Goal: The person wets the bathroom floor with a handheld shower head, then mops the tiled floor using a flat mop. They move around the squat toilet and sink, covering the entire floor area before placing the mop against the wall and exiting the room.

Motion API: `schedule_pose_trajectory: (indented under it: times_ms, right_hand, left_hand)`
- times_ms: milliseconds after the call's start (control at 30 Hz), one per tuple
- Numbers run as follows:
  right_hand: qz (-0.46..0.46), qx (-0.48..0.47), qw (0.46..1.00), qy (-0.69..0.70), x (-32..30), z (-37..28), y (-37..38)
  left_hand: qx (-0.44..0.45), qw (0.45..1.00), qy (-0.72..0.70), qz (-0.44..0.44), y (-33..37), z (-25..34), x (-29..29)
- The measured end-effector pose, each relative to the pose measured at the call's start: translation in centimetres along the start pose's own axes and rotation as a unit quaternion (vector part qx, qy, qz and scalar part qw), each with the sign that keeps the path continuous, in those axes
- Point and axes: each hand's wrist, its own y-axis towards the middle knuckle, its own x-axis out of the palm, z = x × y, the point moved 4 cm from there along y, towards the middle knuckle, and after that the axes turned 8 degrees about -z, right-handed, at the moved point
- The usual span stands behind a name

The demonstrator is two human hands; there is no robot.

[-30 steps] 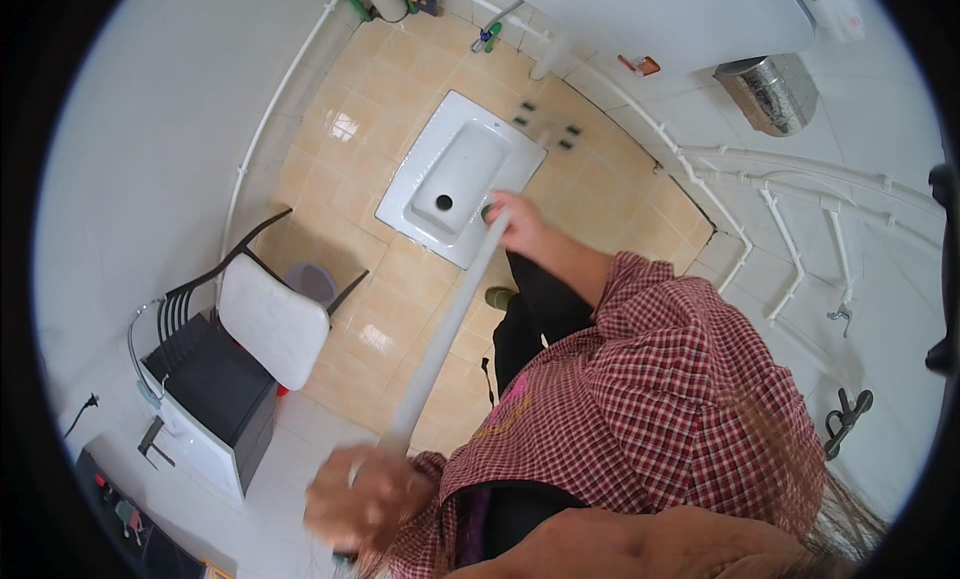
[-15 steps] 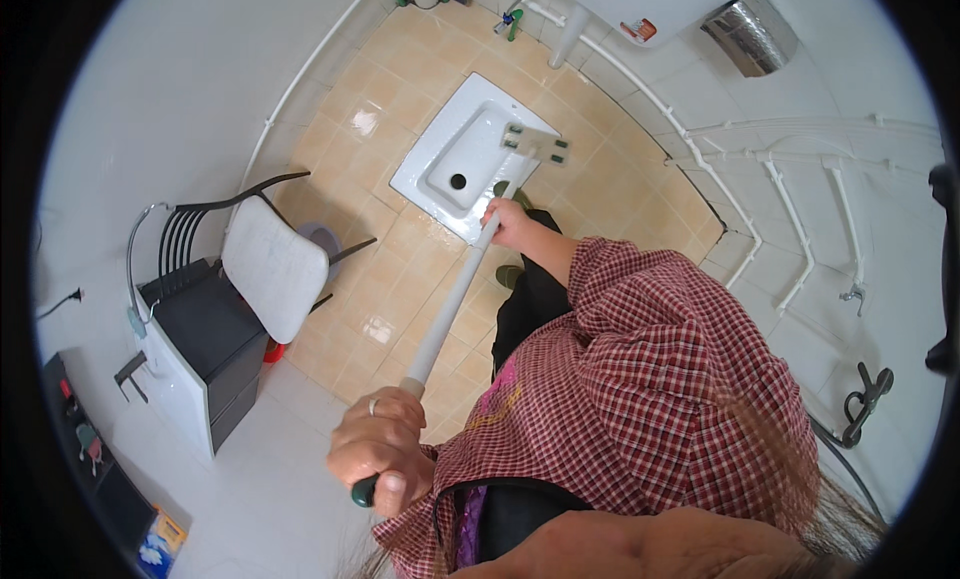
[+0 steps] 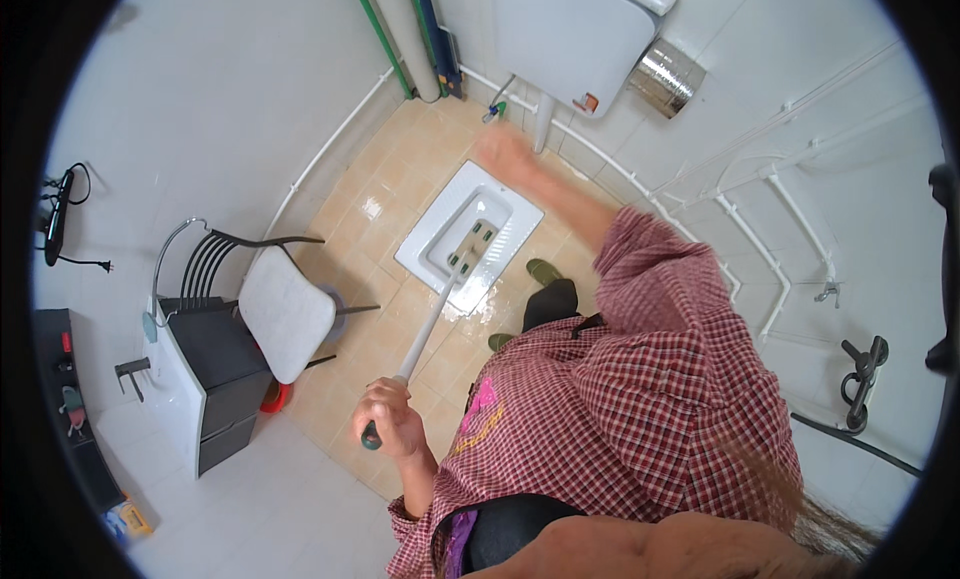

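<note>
My left hand (image 3: pixel 388 415) grips the upper end of a long pale brush handle (image 3: pixel 425 329). The handle slants down to a brush head (image 3: pixel 463 261) resting in the white squat toilet pan (image 3: pixel 440 241) set in the tan tiled floor. My right hand (image 3: pixel 503 151) is off the handle, blurred, raised toward the white pipe (image 3: pixel 543 127) under the wall cistern (image 3: pixel 575 39); its fingers hold nothing that I can see. My red checked sleeves and green shoes (image 3: pixel 544 271) stand beside the pan.
A black chair with a white seat (image 3: pixel 285 311) stands left of the pan, next to a dark cabinet (image 3: pixel 215 374). Green and blue pipes (image 3: pixel 432 34) run up the back corner. A metal paper holder (image 3: pixel 668 77) hangs on the right wall.
My right hand has let go of the handle and swung up toward the cistern pipe. The left hand alone keeps the handle, and the view has tilted up to show the cistern.
</note>
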Motion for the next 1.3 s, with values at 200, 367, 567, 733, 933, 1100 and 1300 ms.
schedule_pose_trajectory:
  times_ms: [200, 367, 567, 733, 933, 1100, 1300]
  right_hand:
    - [0.173, -0.061, 0.94, -0.287, -19.3, 3.1, 7.3]
    - [0.196, -0.209, 0.805, -0.519, -21.2, 0.6, 8.9]
    - [-0.153, 0.177, 0.898, -0.372, -23.2, 4.7, 7.8]
    - [-0.108, 0.154, 0.815, -0.549, -27.6, 5.8, 2.7]
    - [0.005, 0.028, 0.882, -0.471, -28.0, 4.2, 0.8]
    - [-0.004, 0.071, 0.896, -0.439, -29.3, 5.2, 0.4]
    - [-0.012, 0.049, 0.887, -0.46, -28.6, 5.4, 0.7]
  left_hand:
    - [-0.042, 0.997, 0.023, 0.054, -2.8, -5.2, -2.7]
    - [-0.05, 0.997, 0.024, 0.06, -2.5, -7.1, -4.1]
    - [-0.07, 0.997, 0.022, 0.023, -1.9, -6.5, -3.5]
    - [-0.079, 0.997, 0.001, 0.012, -1.0, -6.6, -3.4]
    - [-0.052, 0.998, 0.001, 0.044, -1.6, -6.2, -4.9]
    - [-0.03, 0.998, -0.004, 0.058, -1.5, -5.2, -4.3]
    - [-0.068, 0.992, -0.003, 0.106, -1.5, -4.7, -3.8]
